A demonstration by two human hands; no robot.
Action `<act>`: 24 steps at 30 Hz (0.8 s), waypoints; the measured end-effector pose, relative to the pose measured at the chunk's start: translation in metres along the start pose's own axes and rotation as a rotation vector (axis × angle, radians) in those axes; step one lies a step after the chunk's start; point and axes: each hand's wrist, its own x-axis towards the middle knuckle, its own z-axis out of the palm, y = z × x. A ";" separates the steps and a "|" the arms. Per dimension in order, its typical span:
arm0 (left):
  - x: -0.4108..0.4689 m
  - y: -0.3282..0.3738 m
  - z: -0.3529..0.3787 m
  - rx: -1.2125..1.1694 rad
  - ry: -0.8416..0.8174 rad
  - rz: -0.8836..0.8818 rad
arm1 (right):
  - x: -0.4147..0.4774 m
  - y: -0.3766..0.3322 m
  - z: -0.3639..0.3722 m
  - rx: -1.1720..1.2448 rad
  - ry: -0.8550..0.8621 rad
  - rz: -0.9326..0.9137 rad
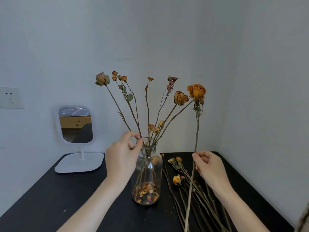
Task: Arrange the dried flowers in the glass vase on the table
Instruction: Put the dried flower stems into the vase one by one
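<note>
A clear glass vase [148, 171] with a narrow neck and rounded shoulders stands on the matte black table [50, 198], loose orange petals heaped at its bottom. Thin, brittle brown stems fan out of it, topped with shrivelled roses. The left hand [122, 156] pinches those stems [133, 118] at the rim, thumb and forefinger closed on them. The right hand [209, 166], just right of the vase, is clamped on the long stem of a full orange rose [197, 91], held upright. More dried flowers [182, 180] lie flat behind it. A white-framed mirror [76, 124] stands at far left
</note>
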 end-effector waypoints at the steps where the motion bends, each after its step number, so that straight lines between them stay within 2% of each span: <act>1: -0.012 -0.005 0.000 -0.012 -0.009 -0.018 | -0.001 -0.001 -0.001 -0.003 0.017 -0.022; 4: -0.032 -0.022 0.005 -0.047 -0.067 -0.174 | -0.004 -0.009 -0.003 -0.002 0.056 -0.099; 6: -0.026 -0.030 0.011 -0.097 -0.162 -0.304 | -0.005 -0.017 -0.005 0.039 0.066 -0.139; 10: 0.002 -0.037 0.021 -0.270 -0.546 -0.437 | -0.003 -0.033 -0.009 0.143 0.115 -0.221; 13: 0.010 -0.041 0.027 -0.424 -0.703 -0.477 | -0.002 -0.044 -0.010 0.186 0.149 -0.290; 17: 0.010 -0.044 0.029 -0.442 -0.710 -0.484 | 0.001 -0.063 -0.010 0.228 0.181 -0.393; 24: 0.004 -0.036 0.033 -0.402 -0.610 -0.467 | 0.011 -0.097 -0.003 0.301 0.214 -0.528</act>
